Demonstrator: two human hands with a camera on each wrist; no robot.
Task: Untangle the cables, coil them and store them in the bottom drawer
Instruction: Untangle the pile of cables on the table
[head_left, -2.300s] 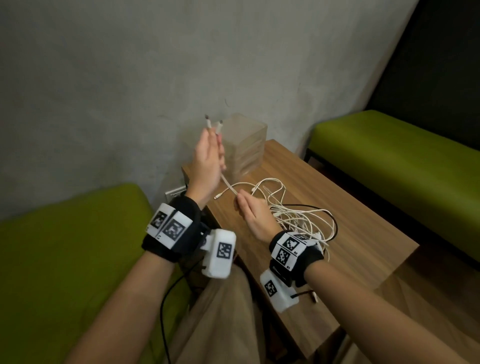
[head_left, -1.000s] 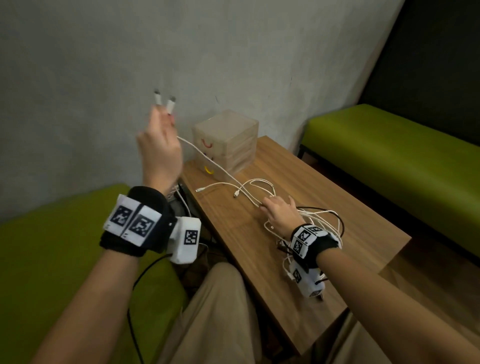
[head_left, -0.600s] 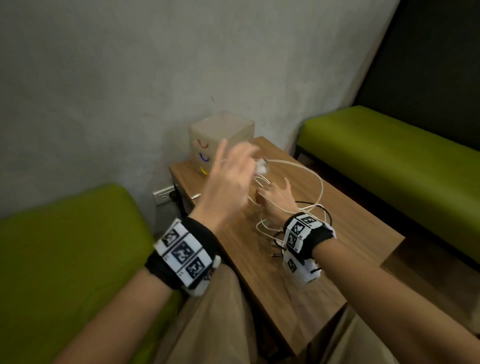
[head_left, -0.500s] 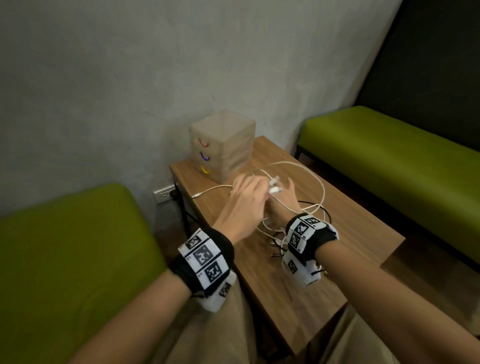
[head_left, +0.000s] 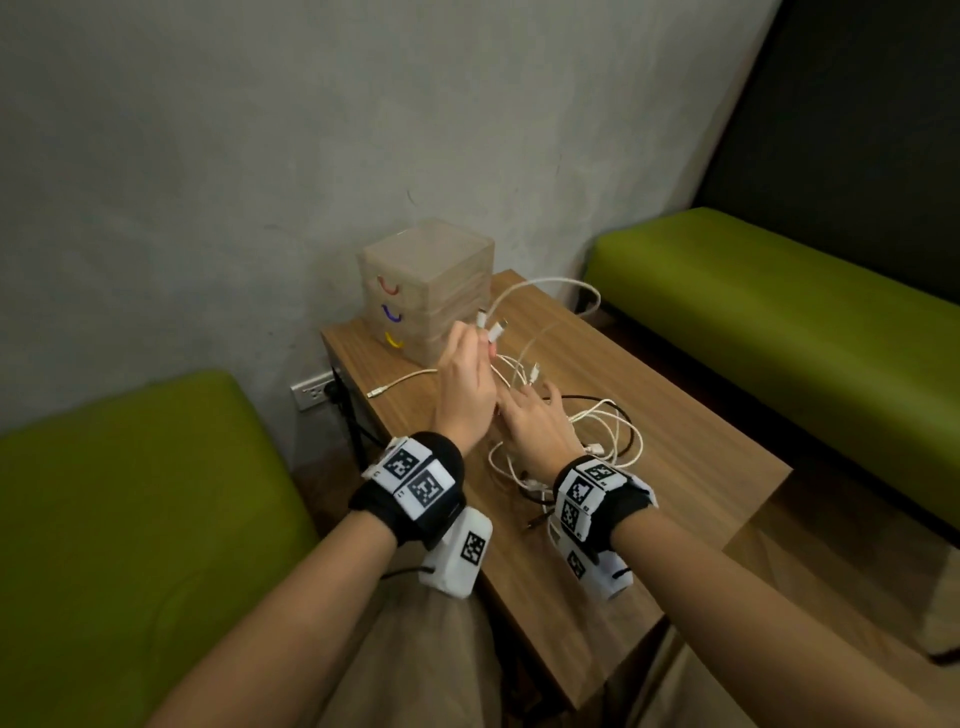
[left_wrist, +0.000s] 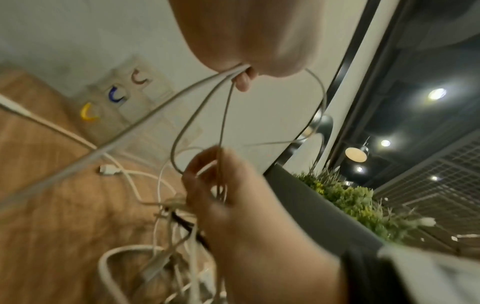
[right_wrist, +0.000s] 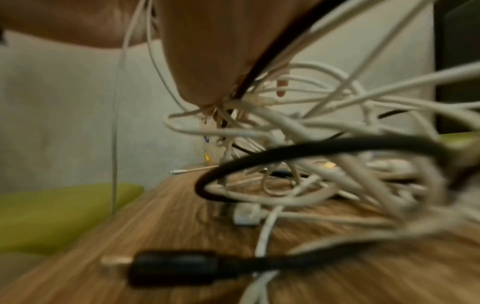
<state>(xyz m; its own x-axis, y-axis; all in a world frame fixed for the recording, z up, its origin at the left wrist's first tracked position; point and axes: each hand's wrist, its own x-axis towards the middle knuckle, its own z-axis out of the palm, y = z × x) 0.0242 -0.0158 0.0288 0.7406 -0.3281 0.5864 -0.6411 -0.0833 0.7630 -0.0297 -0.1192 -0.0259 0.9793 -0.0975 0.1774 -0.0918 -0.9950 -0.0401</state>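
A tangle of white cables (head_left: 613, 431) with one black cable (head_left: 582, 399) lies on the wooden table (head_left: 675, 467). My left hand (head_left: 480, 340) pinches one white cable just below its two connector ends (head_left: 491, 325), and its loop (head_left: 571, 283) arcs towards the wall. In the left wrist view the left hand (left_wrist: 244, 76) grips several strands. My right hand (head_left: 535, 395) lies over the tangle, its fingers (left_wrist: 207, 166) hooked round white strands. The drawer unit (head_left: 431, 270) stands at the table's far corner, its bottom drawer with the yellow handle (head_left: 395, 340) closed.
A loose white connector (head_left: 376, 392) lies left of my hands. The black plug (right_wrist: 176, 267) rests near the front edge. Green benches (head_left: 130, 493) (head_left: 779, 291) flank the table, and a wall socket (head_left: 314, 392) sits behind its left corner.
My left hand came down from high on the left to beside my right hand, bringing the two connector ends. The pulled cable now loops loosely. The right hand stayed on the tangle.
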